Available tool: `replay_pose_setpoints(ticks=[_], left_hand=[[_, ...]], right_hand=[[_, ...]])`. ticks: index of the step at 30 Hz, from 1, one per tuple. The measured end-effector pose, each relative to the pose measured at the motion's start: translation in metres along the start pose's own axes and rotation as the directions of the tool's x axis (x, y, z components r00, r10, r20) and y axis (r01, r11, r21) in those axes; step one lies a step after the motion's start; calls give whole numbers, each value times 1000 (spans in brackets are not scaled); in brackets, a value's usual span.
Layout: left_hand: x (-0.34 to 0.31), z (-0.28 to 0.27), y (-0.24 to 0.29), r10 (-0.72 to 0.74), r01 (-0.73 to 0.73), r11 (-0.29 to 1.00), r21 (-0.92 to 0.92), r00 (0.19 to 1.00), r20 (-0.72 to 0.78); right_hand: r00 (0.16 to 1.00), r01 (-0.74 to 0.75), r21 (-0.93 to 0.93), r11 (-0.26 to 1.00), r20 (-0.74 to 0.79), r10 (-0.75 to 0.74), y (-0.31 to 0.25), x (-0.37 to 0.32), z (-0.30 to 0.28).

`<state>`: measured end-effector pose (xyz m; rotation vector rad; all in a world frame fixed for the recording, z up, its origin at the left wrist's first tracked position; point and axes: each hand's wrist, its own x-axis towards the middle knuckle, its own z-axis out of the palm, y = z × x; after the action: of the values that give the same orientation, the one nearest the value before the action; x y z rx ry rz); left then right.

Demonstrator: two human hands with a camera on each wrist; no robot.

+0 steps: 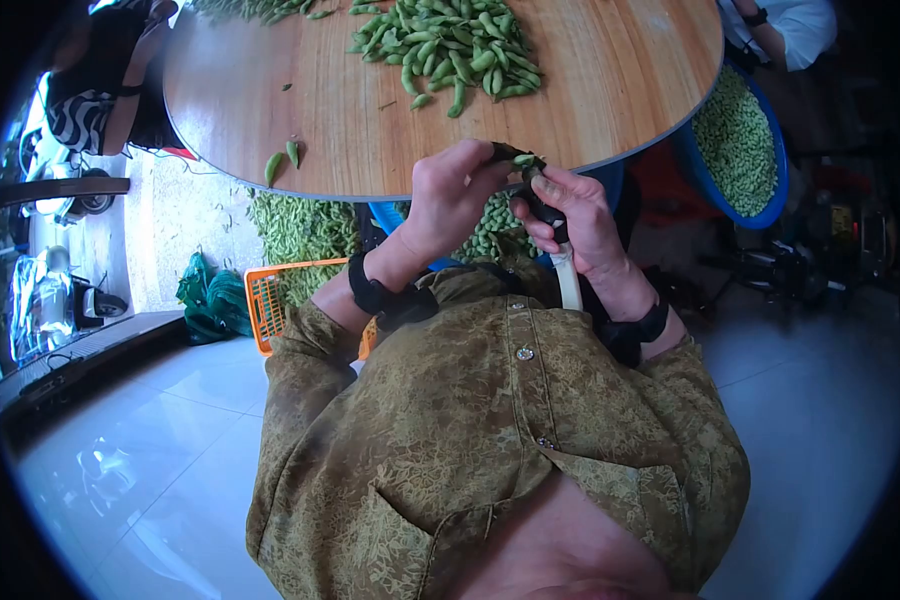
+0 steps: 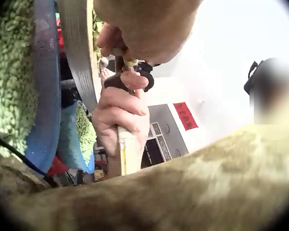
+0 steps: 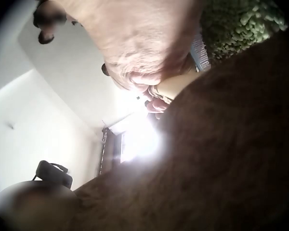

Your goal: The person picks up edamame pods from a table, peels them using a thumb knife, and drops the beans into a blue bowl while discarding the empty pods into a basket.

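Note:
In the head view my left hand (image 1: 448, 195) pinches a green bean pod (image 1: 523, 160) at the table's near edge, with something dark over its fingertips. Close beside it, my right hand (image 1: 585, 215) grips a tool with a pale handle (image 1: 567, 278) that runs down toward my body. Dark material shows by the right fingers; I cannot tell whether it belongs to the tool. The left wrist view has the right hand (image 2: 119, 113) curled round the handle (image 2: 128, 151), the left hand (image 2: 149, 24) above. In the right wrist view the pale handle (image 3: 176, 86) emerges below the right hand.
A pile of bean pods (image 1: 450, 45) lies on the round wooden table (image 1: 610, 75), two loose pods near its left edge. A blue basin (image 1: 686, 160) of shelled beans stands at right. Below are an orange basket (image 1: 263, 310), heaped pods (image 1: 300, 228) and a green bag (image 1: 210, 298).

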<state>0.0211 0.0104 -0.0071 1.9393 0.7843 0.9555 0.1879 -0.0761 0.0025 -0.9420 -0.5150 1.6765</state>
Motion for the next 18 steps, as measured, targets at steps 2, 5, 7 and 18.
replay_pose_setpoints(ticks=[2, 5, 7, 18], left_hand=[[2, 3, 0, -188, 195, 910, -365, 981, 55], [-1, 6, -1, -333, 377, 671, -638, 923, 195], [-2, 6, 1, -335, 389, 688, -613, 919, 207], [-10, 10, 9, -378, 495, 681, -540, 869, 319]], right_hand=[[998, 68, -62, 996, 9, -67, 4, 1, -4], [964, 253, -444, 860, 37, -264, 12, -1, -12], [927, 331, -609, 721, 66, -369, 16, -3, -10], [940, 253, -525, 812, -68, -336, 2, 1, -11]])
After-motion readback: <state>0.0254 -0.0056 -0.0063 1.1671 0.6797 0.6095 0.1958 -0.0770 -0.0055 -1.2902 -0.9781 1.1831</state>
